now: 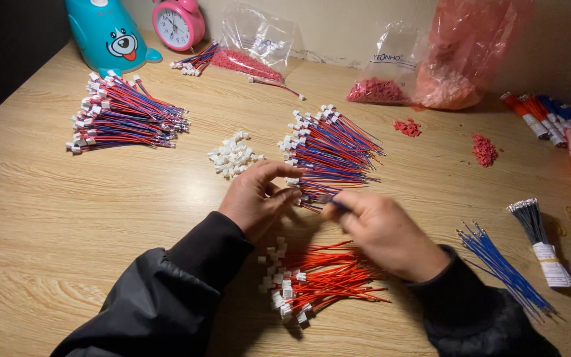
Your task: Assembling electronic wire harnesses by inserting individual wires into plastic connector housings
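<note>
Hands: left hand (256, 198) pinches white connector, right hand (381, 231) pinches blue wire. Finished red-blue pile (332, 152) beyond hands; red-only pile (315, 281) below awaits.

Two hands, left (254, 197) and right (379, 228); one pink alarm clock (178, 24); one blue dog-faced toy (107, 34); three clear plastic bags; one loose pile of white connectors (232, 155).

Two bare hands, black jacket sleeves (166, 291), slightly shiny fabric
</note>
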